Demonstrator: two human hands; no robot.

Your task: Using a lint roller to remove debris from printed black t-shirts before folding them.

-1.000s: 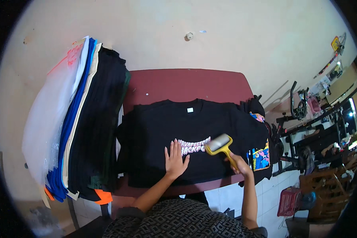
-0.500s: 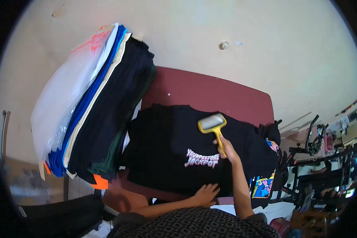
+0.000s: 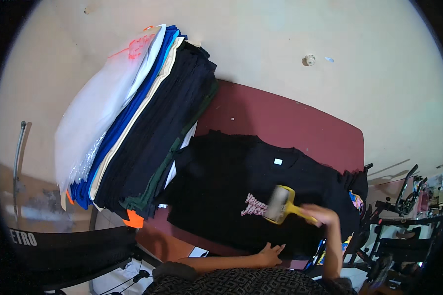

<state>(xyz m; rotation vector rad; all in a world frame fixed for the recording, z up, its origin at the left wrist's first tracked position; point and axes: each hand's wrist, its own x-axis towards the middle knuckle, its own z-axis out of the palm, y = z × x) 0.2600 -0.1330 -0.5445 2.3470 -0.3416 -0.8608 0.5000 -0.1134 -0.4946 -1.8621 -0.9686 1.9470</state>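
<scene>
A black T-shirt (image 3: pixel 216 172) lies spread out, its neckline away from me. It bears a pink and white printed design (image 3: pixel 252 205) and a small white neck label (image 3: pixel 278 161). My right hand (image 3: pixel 320 215), slightly blurred, is closed around the yellow handle of a lint roller (image 3: pixel 277 204). The roller's pale cylinder is over the shirt, covering the right part of the print. Near the shirt's bottom hem rests my left hand (image 3: pixel 269 255), fingers apart and holding nothing.
Beneath the shirt is a dark red tabletop (image 3: pixel 300 120). A tall stack of folded dark, blue and cream clothes (image 3: pixel 152 128), topped by a clear plastic bag (image 3: pixel 101 105), leans at the left. Colourful printed fabric (image 3: pixel 347 243) and exercise equipment (image 3: pixel 403 216) are at the right.
My right hand has brought the lint roller down from near the neckline onto the print and turned it sideways, uncovering the neck label. The whole view has shifted.
</scene>
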